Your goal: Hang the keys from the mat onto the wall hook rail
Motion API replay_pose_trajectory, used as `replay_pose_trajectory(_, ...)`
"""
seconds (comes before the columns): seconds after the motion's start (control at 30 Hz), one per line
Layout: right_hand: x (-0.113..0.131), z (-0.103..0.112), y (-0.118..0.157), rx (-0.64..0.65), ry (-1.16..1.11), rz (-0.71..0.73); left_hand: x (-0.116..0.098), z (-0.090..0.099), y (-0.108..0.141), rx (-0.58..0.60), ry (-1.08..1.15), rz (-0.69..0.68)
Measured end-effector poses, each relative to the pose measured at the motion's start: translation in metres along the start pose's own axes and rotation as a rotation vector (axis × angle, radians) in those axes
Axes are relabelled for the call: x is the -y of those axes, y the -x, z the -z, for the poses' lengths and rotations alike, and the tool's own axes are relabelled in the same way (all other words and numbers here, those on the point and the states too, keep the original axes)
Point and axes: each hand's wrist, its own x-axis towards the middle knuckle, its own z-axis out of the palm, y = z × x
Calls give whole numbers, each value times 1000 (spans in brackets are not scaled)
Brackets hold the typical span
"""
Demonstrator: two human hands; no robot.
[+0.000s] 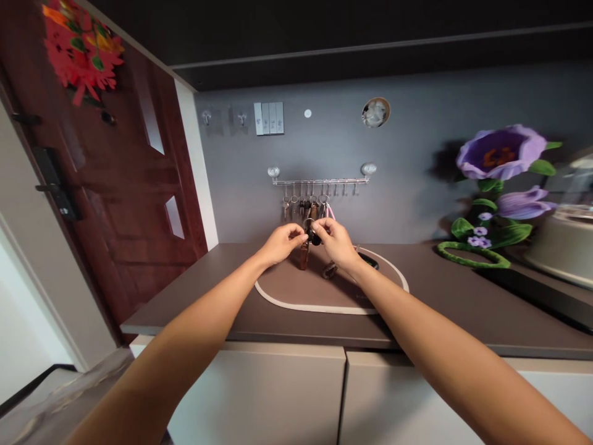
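Both hands meet in front of the wall, below a clear hook rail [322, 182] with several keys on rings [294, 201] hanging from it. My left hand [286, 241] pinches a key ring bunch from the left side. My right hand [334, 240] grips the same bunch from the right. A brown fob [304, 256] dangles from the bunch between the hands, over an oval brown mat [301, 295] with a pale rim. On the mat, partly behind my right hand and wrist, lie a small dark item [329, 271] and a black loop-like object [369, 259].
Purple felt flowers [503, 154] with a green ring base stand at the right of the dark counter [430, 309], beside a pale covered appliance [563, 241]. A dark red door [134, 185] is at left. A black shelf [370, 37] overhangs the counter.
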Motion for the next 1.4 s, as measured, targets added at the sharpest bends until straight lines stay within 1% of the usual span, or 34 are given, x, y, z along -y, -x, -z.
replay_pose_trajectory(0.17,2,0,0,-28,-131,-35,2,-6,0,-63,51,10)
replay_pose_trajectory(0.33,3,3,1,0,-199,-51,4,-13,0,-100,71,41)
replay_pose_trajectory(0.4,3,4,0,-9,-221,-59,5,-16,1,-124,28,35)
replay_pose_trajectory(0.6,-3,9,-5,-105,-224,-79,8,-19,4,-198,-144,-1)
replay_pose_trajectory(0.73,-12,12,-10,-173,-212,-141,10,-20,6,-175,-241,-49)
replay_pose_trajectory(0.83,-15,14,-15,-227,-284,-193,12,-21,6,-143,-280,-52)
replay_pose_trajectory(0.93,-13,18,-24,-264,-349,-238,13,-22,7,-141,-275,-45)
replay_pose_trajectory(1.03,-12,24,-37,-287,-358,-294,13,-22,7,-151,-249,-40)
replay_pose_trajectory(1.13,-11,29,-54,-292,-371,-355,11,-23,7,-144,-284,-42)
replay_pose_trajectory(1.27,-12,32,-75,-365,-369,-371,11,-23,7,-122,-319,-58)
replay_pose_trajectory(1.4,-16,32,-90,-431,-339,-403,14,-23,7,-120,-331,-64)
